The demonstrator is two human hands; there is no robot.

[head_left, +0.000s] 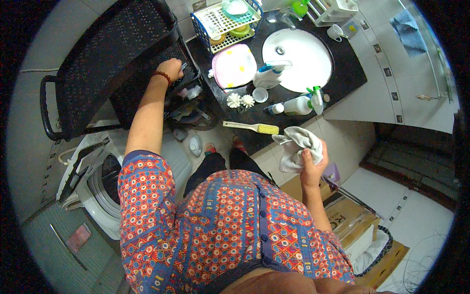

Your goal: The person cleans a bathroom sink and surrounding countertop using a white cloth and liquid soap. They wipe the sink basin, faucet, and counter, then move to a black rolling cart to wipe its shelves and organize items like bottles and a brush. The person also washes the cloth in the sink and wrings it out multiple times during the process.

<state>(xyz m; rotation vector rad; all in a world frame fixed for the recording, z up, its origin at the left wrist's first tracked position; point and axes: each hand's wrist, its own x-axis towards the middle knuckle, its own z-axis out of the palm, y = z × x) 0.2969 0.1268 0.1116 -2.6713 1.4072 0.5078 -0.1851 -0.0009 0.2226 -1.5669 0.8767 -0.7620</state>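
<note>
My left hand point(171, 69) is closed in a fist inside a large black case point(112, 54) that looks like a suitcase standing with its lid raised. A bit of something pale blue shows at the fingers; I cannot make out what they hold. A string of brown beads point(163, 75) circles that wrist. At the right, my right hand point(313, 164) grips a crumpled whitish cloth point(297, 149), thumb pressed on top. Between the hands, a brush with yellow bristles point(267, 129) lies on the black countertop point(254, 139) near its front edge.
Spray bottles point(296, 106) and two white flower-shaped pieces point(240, 101) stand before the white washbasin point(298, 46). Left of it sit a pink-edged container point(234, 67) and a blue-and-white rack point(227, 27). A washing machine point(105, 181) is at lower left, cardboard boxes point(352, 215) at lower right.
</note>
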